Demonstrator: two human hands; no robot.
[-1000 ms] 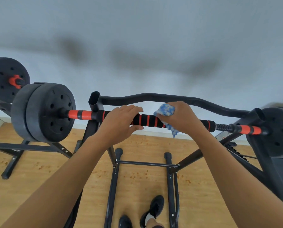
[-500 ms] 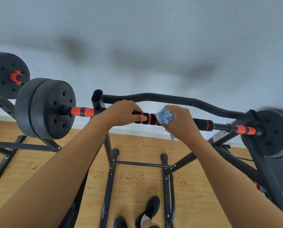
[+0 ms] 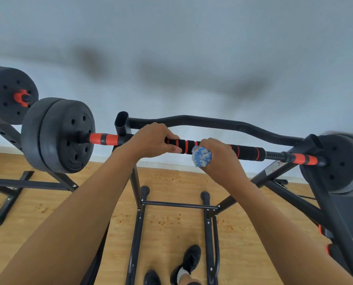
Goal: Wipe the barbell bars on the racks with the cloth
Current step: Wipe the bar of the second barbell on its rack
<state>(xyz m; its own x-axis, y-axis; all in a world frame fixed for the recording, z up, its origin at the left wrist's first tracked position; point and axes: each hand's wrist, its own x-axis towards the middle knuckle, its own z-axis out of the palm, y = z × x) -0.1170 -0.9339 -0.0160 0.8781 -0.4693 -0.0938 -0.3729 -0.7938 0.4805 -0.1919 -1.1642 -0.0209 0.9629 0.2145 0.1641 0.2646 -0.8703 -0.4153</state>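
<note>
A black barbell bar with orange bands lies across the black rack, with black weight plates at its left end and right end. My left hand grips the bar near the left rack post, fingers curled over the top. My right hand is wrapped round the bar's middle with a blue-and-white cloth bunched under it; the cloth bulges out on the hand's left side. Only a short stretch of bar shows between the two hands.
A second barbell with black plates sits on another rack at the far left. A curved black crossbar runs behind the bar. Rack legs stand on the wooden floor around my black shoes. A pale wall is close behind.
My right hand has slid the cloth left along the bar toward my left hand. My left hand has closed more firmly round the bar. The view has shifted slightly.
</note>
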